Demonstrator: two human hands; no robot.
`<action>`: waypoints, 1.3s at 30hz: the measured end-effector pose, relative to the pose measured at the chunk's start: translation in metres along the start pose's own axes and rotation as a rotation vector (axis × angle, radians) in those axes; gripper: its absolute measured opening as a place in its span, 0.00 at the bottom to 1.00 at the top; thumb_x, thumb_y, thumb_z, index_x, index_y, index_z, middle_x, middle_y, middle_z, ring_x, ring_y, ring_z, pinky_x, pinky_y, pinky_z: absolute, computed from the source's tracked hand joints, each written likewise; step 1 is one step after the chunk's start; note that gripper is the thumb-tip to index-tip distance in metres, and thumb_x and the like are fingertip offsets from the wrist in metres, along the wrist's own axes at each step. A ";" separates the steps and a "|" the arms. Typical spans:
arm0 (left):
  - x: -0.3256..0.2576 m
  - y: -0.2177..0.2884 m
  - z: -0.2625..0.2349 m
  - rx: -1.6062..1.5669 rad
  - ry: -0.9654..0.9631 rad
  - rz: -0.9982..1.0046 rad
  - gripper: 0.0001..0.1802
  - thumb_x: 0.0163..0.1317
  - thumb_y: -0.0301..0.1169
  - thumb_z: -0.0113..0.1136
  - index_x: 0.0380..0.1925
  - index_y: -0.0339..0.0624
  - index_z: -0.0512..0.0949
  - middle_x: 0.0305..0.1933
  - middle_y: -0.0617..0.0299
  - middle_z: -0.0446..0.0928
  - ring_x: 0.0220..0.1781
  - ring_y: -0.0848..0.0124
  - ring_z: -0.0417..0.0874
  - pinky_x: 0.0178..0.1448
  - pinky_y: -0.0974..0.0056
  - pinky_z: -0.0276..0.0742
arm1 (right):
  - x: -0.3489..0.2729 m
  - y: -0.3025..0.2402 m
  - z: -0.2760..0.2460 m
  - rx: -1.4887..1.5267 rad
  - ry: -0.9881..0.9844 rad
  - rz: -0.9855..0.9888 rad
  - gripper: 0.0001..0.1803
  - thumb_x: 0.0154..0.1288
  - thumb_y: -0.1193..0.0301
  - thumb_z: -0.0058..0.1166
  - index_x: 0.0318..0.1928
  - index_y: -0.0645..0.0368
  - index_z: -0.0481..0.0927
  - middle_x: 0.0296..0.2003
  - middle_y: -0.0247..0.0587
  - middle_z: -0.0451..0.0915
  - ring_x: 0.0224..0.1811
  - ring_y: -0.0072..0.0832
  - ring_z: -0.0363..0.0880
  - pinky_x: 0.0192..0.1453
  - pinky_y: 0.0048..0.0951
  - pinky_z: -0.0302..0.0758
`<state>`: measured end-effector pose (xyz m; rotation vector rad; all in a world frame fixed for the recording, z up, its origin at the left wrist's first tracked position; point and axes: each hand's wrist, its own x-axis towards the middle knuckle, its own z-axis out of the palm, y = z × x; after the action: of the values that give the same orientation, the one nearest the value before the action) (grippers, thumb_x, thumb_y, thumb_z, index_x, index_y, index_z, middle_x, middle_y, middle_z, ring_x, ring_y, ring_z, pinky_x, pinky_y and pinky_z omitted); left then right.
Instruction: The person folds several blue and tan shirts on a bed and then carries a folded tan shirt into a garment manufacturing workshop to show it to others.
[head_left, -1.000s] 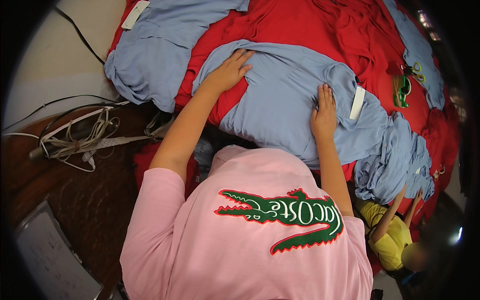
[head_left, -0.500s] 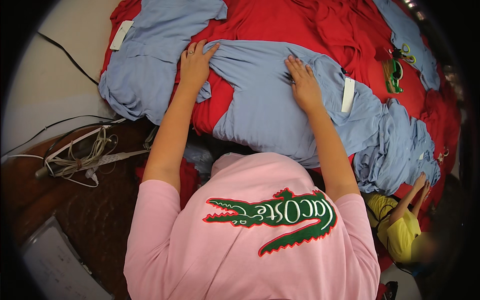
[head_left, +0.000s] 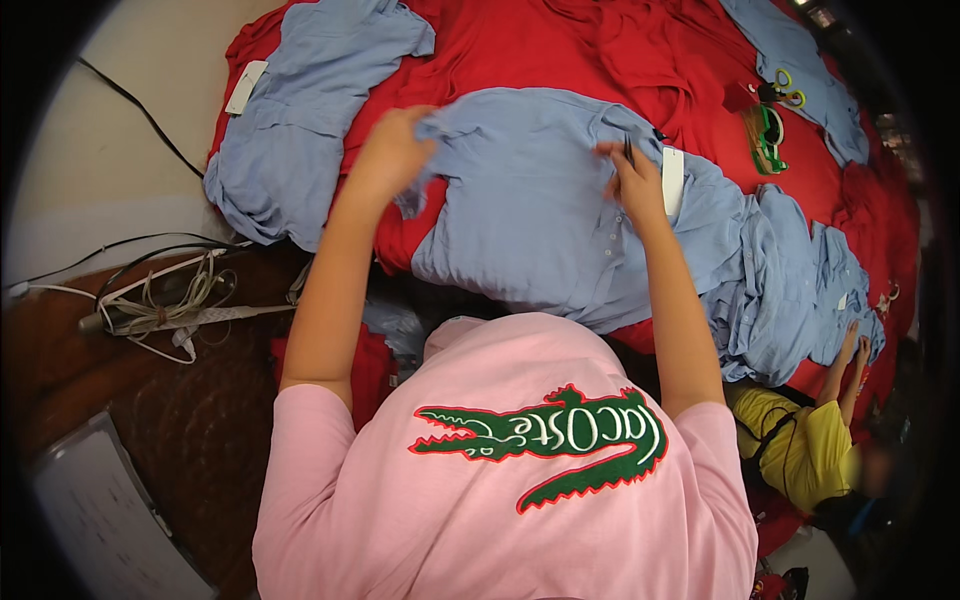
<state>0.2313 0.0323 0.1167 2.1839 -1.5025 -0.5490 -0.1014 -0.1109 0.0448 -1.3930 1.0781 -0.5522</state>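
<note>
A light blue buttoned shirt (head_left: 520,190) lies spread in front of me on red cloth. My left hand (head_left: 398,155), smeared by motion, is closed on the shirt's sleeve at its left end, and the fabric there is blurred and bunched. Over the right part of the shirt, my right hand (head_left: 636,182) is raised slightly with its fingers curled round a small dark pointed tool (head_left: 628,152); its exact kind is hard to make out. A white tag (head_left: 673,180) lies on the shirt just right of that hand.
Another blue shirt (head_left: 285,140) lies at the left on the red cloth (head_left: 540,45). Scissors with yellow handles (head_left: 785,90) and a green-framed object (head_left: 765,140) rest at upper right. Rumpled blue garments (head_left: 775,290) extend toward a co-worker in yellow (head_left: 800,450). Bundled cables (head_left: 175,300) sit at left.
My left hand has pulled the sleeve edge inward and blurs. My right hand has lifted from lying flat on the shirt, moved right and curled, showing the dark tool.
</note>
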 end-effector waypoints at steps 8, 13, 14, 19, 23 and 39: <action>-0.109 0.139 0.074 -0.635 -0.972 0.467 0.29 0.67 0.29 0.62 0.69 0.45 0.73 0.69 0.55 0.74 0.63 0.65 0.79 0.67 0.58 0.73 | -0.125 0.038 -0.077 0.727 0.184 0.610 0.34 0.75 0.44 0.46 0.56 0.65 0.80 0.35 0.38 0.86 0.12 0.11 0.60 0.16 0.17 0.57; -0.093 0.064 0.130 -0.593 -0.374 0.075 0.22 0.68 0.28 0.57 0.63 0.43 0.78 0.68 0.52 0.76 0.68 0.54 0.76 0.68 0.56 0.72 | -0.170 0.064 -0.115 0.139 -0.032 0.437 0.23 0.69 0.57 0.62 0.53 0.65 0.80 0.30 0.29 0.83 0.17 0.14 0.66 0.22 0.20 0.62; -0.087 0.059 0.140 -0.495 -0.279 0.157 0.22 0.68 0.28 0.57 0.63 0.43 0.78 0.69 0.52 0.75 0.70 0.54 0.73 0.71 0.55 0.70 | -0.171 0.073 -0.113 -0.030 -0.023 0.367 0.20 0.68 0.61 0.64 0.52 0.64 0.80 0.29 0.27 0.82 0.16 0.13 0.63 0.20 0.20 0.60; -0.062 0.081 0.183 -0.039 -0.073 0.530 0.28 0.71 0.31 0.54 0.72 0.50 0.68 0.80 0.58 0.61 0.83 0.54 0.54 0.82 0.48 0.49 | -0.182 0.049 -0.105 -0.095 0.034 0.437 0.13 0.68 0.66 0.63 0.47 0.63 0.82 0.32 0.30 0.78 0.33 0.17 0.70 0.38 0.23 0.68; -0.057 0.093 0.223 0.168 -0.067 0.580 0.34 0.73 0.40 0.50 0.78 0.54 0.58 0.84 0.63 0.50 0.85 0.57 0.48 0.84 0.45 0.42 | -0.202 0.070 -0.123 -0.141 0.052 0.361 0.14 0.72 0.65 0.59 0.46 0.64 0.83 0.35 0.31 0.80 0.37 0.21 0.72 0.45 0.26 0.70; -0.006 0.059 0.208 0.436 0.063 0.472 0.36 0.72 0.41 0.49 0.78 0.52 0.57 0.84 0.60 0.50 0.85 0.54 0.48 0.83 0.37 0.38 | -0.271 0.102 -0.145 0.216 0.104 0.538 0.20 0.74 0.56 0.58 0.51 0.61 0.84 0.41 0.31 0.85 0.43 0.21 0.79 0.53 0.27 0.72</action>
<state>0.0709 -0.0073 -0.0222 1.9936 -2.1665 0.0078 -0.3750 0.0619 0.0459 -0.8430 1.3709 -0.3339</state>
